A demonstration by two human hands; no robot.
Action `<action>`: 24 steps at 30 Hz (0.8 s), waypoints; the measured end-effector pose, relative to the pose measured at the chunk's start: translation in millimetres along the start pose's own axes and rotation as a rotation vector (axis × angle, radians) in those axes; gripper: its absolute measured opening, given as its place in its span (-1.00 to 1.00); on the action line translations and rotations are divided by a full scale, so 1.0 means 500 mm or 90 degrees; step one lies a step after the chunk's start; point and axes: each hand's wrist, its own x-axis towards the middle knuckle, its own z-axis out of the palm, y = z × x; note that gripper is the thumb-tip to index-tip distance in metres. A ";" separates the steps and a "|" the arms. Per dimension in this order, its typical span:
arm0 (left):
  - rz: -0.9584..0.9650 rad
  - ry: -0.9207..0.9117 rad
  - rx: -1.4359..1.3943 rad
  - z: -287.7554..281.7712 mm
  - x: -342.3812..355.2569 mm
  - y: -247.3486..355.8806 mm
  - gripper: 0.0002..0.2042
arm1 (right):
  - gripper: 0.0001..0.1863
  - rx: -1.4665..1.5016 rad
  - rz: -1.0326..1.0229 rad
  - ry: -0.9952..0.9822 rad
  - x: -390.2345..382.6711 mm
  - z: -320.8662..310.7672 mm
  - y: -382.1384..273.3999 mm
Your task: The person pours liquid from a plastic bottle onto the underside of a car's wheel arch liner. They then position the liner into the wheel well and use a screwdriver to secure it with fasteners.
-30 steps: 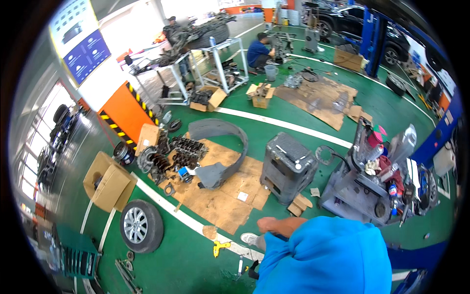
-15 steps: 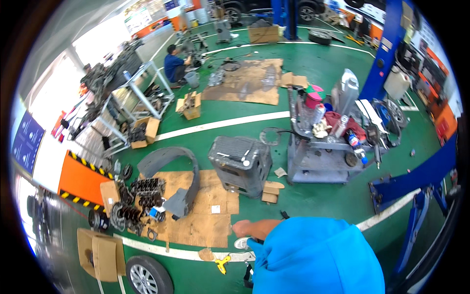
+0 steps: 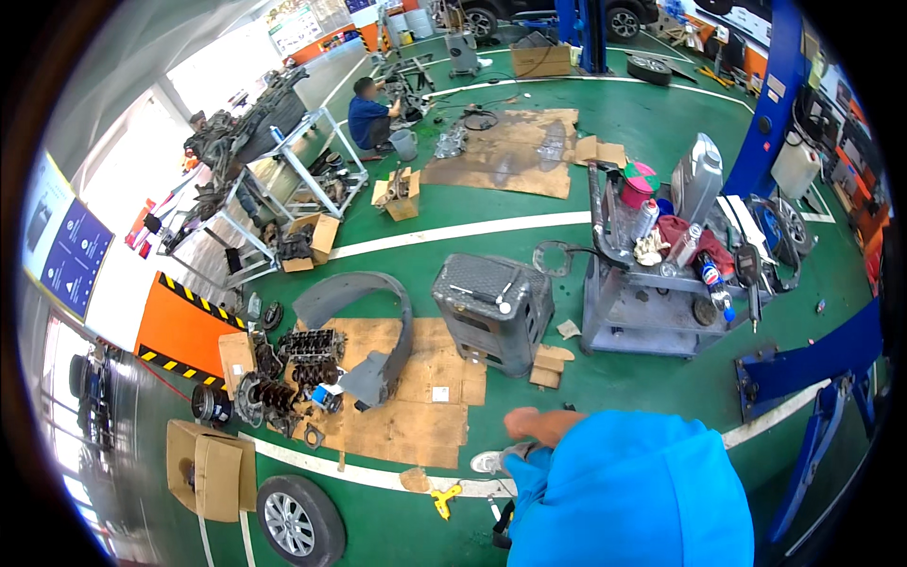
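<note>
My right hand (image 3: pixel 525 423) hangs low in front of my bright blue shirt (image 3: pixel 633 491), over the green floor. It looks rounded, but its fingers are too small and blurred to make out. Nearest to it are a brown cardboard sheet (image 3: pixel 430 369) and a small open carton (image 3: pixel 548 366). Below the hand, a light shoe (image 3: pixel 487 461) shows beside a white floor line. My left hand is not visible. On the floor, a yellow pistol-shaped tool (image 3: pixel 445 501) lies by that line.
A dark plastic case (image 3: pixel 496 317) carries a tool on top. Engine parts (image 3: pixel 312 348) and a curved wheel-arch liner (image 3: pixel 402 326) lie on the cardboard. Elsewhere are a loaded tool cart (image 3: pixel 638 317), a wheel (image 3: pixel 300 520), a blue lift post (image 3: pixel 767 113) and a crouching person (image 3: pixel 368 118).
The view has turned slightly left, so the scene sits farther right. My right hand is a little farther from the cardboard sheet's edge.
</note>
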 end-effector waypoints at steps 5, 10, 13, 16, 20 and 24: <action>0.001 -0.038 -0.038 0.012 -0.014 0.005 -0.26 | -0.70 0.025 -0.045 0.042 -0.001 -0.034 -0.040; 0.038 -0.135 -0.098 0.034 -0.028 0.025 -0.26 | -0.73 0.076 -0.093 0.085 0.037 -0.033 -0.073; 0.055 -0.181 -0.131 0.048 -0.032 0.032 -0.26 | -0.74 0.086 -0.140 0.119 0.030 -0.030 -0.090; 0.068 -0.200 -0.144 0.059 -0.032 0.030 -0.26 | -0.75 0.102 -0.160 0.125 -0.009 -0.037 -0.086; 0.070 -0.163 -0.115 0.026 -0.014 -0.003 -0.26 | -0.74 0.099 -0.169 0.127 -0.079 -0.059 -0.070; 0.057 -0.094 -0.093 0.016 -0.017 -0.039 -0.26 | -0.68 0.050 -0.060 0.048 -0.008 -0.005 0.026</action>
